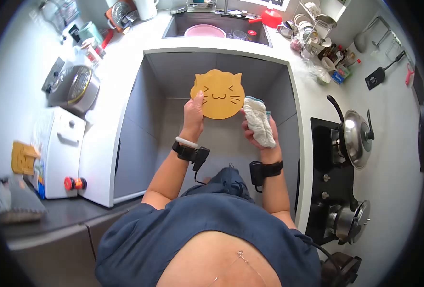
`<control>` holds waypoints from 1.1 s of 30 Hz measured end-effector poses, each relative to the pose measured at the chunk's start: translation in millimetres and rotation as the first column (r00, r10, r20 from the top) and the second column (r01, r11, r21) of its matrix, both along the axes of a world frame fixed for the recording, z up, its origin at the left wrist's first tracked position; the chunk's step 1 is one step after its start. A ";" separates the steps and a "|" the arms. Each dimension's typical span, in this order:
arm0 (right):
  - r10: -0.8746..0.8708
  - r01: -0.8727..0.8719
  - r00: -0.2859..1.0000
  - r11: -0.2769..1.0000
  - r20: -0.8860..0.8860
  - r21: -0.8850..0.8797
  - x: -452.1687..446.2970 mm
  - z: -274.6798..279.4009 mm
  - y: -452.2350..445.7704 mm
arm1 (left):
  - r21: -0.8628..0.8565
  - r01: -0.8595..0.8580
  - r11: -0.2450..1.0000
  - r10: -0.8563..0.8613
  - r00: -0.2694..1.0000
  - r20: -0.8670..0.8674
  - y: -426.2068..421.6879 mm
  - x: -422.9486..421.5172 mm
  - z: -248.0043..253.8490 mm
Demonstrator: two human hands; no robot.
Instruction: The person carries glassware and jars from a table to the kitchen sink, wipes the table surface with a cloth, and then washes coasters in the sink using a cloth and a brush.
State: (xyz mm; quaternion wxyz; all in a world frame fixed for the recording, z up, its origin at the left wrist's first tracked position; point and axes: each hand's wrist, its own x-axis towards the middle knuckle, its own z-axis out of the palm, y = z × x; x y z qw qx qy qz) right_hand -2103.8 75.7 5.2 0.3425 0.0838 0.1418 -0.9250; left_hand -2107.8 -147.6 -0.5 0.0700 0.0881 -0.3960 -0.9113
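Note:
My left hand [193,115] grips a yellow cat-shaped mat [220,106] by its left edge, thumb on the front. The mat is held up over the floor, its printed face with whiskers toward me. In my right hand [254,136] lies a white cloth [258,123] with a blue-green edge, folded or bunched. The cloth's upper end is close to the mat's right edge; whether they touch I cannot tell. Some fingers of my right hand are hidden behind the cloth.
Ahead is a sink [173,29] holding a pink basin [205,31] and cups. A stove [319,177] on the right bears a lidded wok [357,138] and a pot [348,222]. On the left counter stand a rice cooker [80,88] and a white cabinet [63,158].

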 end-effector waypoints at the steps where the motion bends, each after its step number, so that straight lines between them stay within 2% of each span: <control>1: 0.008 -0.007 1.000 0.999 -0.019 0.044 -10.6 -0.6 2.0 | 0.000 -0.005 1.000 0.005 1.000 0.012 2.4 -9.1 1.1; 3: 0.068 -0.069 0.996 0.998 -0.052 -0.014 -42.2 -3.1 -3.0 | -0.070 -0.026 0.997 0.023 0.999 -0.044 2.2 -38.0 0.7; 5: 0.130 -0.102 0.976 0.983 -0.178 0.155 -91.4 -9.5 -1.4 | -0.105 -0.016 0.994 0.014 1.000 -0.018 2.7 -98.4 -13.7; 6: 0.145 -0.122 0.978 0.980 -0.147 0.156 -117.6 -16.4 -5.3 | -0.151 -0.026 0.988 0.023 1.000 -0.017 -0.7 -118.5 -22.5; 9: 0.253 -0.249 0.930 0.967 -0.268 0.050 -210.6 -15.0 -27.8 | -0.145 -0.082 0.986 0.087 0.996 0.032 -10.3 -186.6 -12.2; 10: 0.223 -0.206 0.954 0.973 -0.203 0.103 -229.5 -6.2 -35.9 | -0.114 -0.160 0.981 0.168 0.984 0.059 -9.6 -207.0 -3.6; 12: 0.197 -0.176 0.970 0.973 -0.139 0.152 -280.5 -8.8 -48.2 | -0.176 -0.181 0.968 0.192 0.980 0.050 -26.5 -249.7 -5.4; 14: 0.353 -0.278 0.918 0.898 -0.182 0.342 -343.7 -27.6 -56.8 | -0.224 -0.214 0.951 0.230 0.972 0.046 -45.0 -285.2 -3.6; 15: 0.384 -0.304 0.910 0.875 -0.159 0.376 -364.3 -12.3 -68.9 | -0.258 -0.231 0.938 0.257 0.964 0.072 -53.9 -300.1 0.0; 17: 0.408 -0.275 0.862 0.876 -0.303 0.396 -409.7 -33.6 -87.1 | -0.279 -0.271 0.921 0.310 0.945 0.105 -68.7 -325.2 -3.3; 18: 0.428 -0.296 0.854 0.867 -0.295 0.401 -426.9 -35.0 -97.4 | -0.290 -0.261 0.921 0.308 0.942 0.131 -79.3 -340.8 -8.2; 20: 0.318 -0.218 0.935 0.864 -0.155 0.455 -460.9 -39.6 -121.4 | -0.307 -0.249 0.919 0.306 0.939 0.154 -97.9 -377.5 -17.6; 21: 0.340 -0.231 0.914 0.885 -0.221 0.405 -477.4 -46.4 -126.5 | -0.293 -0.240 0.926 0.302 0.935 0.188 -105.7 -397.3 -22.7; 24: 0.360 -0.247 0.915 0.857 -0.181 0.453 -512.7 -69.5 -139.6 | -0.288 -0.150 0.946 0.231 0.933 0.274 -132.0 -442.5 -42.2; 26: 0.252 -0.224 0.967 0.915 -0.042 0.336 -546.9 -82.4 -154.6 | -0.327 -0.112 0.938 0.209 0.937 0.280 -144.9 -489.7 -47.3; 27: 0.223 -0.204 0.974 0.929 -0.028 0.308 -555.6 -69.2 -164.3 | -0.345 -0.066 0.936 0.179 0.934 0.308 -152.5 -509.7 -46.4; 30: 0.252 -0.215 0.965 0.920 -0.074 0.327 -592.2 -73.5 -178.0 | -0.378 0.015 0.926 0.119 0.937 0.328 -171.3 -557.1 -50.9; 31: 0.213 -0.161 0.975 0.874 -0.063 0.459 -602.0 -71.0 -186.0 | -0.412 0.012 0.911 0.124 0.945 0.302 -173.9 -571.6 -54.2; 33: 0.184 -0.009 0.953 0.809 -0.239 0.588 -610.2 -62.9 -198.0 | -0.438 0.037 0.898 0.108 0.947 0.303 -179.0 -596.6 -65.3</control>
